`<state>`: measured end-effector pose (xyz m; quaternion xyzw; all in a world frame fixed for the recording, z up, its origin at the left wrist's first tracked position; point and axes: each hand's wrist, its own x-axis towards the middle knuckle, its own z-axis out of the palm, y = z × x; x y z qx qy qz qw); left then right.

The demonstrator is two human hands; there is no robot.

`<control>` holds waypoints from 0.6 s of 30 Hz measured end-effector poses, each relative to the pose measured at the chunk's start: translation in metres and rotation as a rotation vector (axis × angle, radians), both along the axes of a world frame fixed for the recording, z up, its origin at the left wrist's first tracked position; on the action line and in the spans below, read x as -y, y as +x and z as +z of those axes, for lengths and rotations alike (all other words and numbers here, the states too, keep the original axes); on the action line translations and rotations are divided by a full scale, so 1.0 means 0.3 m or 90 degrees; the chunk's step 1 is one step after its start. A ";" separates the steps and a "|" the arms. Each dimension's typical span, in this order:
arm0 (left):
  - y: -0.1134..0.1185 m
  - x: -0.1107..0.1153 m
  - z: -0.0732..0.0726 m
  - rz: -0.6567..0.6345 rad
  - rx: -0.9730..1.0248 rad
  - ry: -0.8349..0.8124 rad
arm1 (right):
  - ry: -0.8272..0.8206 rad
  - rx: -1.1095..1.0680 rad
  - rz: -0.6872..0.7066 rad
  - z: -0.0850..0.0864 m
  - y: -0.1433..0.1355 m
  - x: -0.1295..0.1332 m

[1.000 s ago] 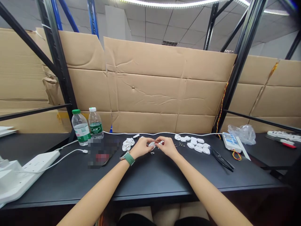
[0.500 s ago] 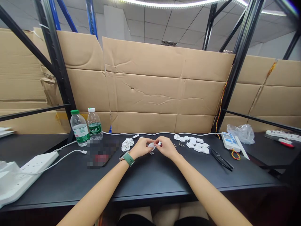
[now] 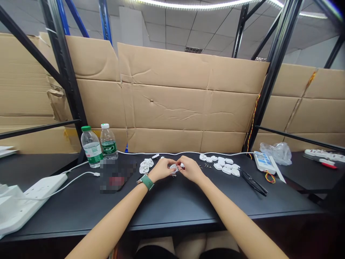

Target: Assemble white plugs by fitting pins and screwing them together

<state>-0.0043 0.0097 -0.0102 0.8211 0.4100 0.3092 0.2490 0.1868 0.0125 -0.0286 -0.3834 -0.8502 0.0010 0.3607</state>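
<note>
Near the middle of the black table, my left hand (image 3: 161, 170) is closed on a small white plastic part (image 3: 173, 167). Close against it, my right hand (image 3: 190, 168) pinches a thin tool (image 3: 177, 171) that lies across the white part. Small white pieces (image 3: 146, 165) sit in a group left of my left hand. More white pieces (image 3: 226, 167) are spread to the right of my right hand, with small screws (image 3: 207, 165) between. A watch with a green strap (image 3: 147, 181) is on my left wrist.
Two water bottles (image 3: 92, 149) and a pixelated dark object (image 3: 114, 176) are on the left, beside a white power strip (image 3: 40, 194). Black tweezers (image 3: 253, 182), a white meter (image 3: 264, 162) and a plastic bag (image 3: 277, 153) lie on the right. Cardboard (image 3: 172, 108) stands behind.
The thin tool in my right hand has tilted and now points left across the white part. Both hands have stayed in nearly the same place.
</note>
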 end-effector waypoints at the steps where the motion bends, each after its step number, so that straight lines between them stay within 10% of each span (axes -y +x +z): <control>1: 0.000 0.000 0.000 0.001 -0.001 0.001 | 0.001 0.000 -0.001 0.001 0.001 0.000; 18: 0.000 0.012 0.009 -0.023 0.000 -0.013 | -0.014 -0.004 -0.007 -0.001 0.002 -0.005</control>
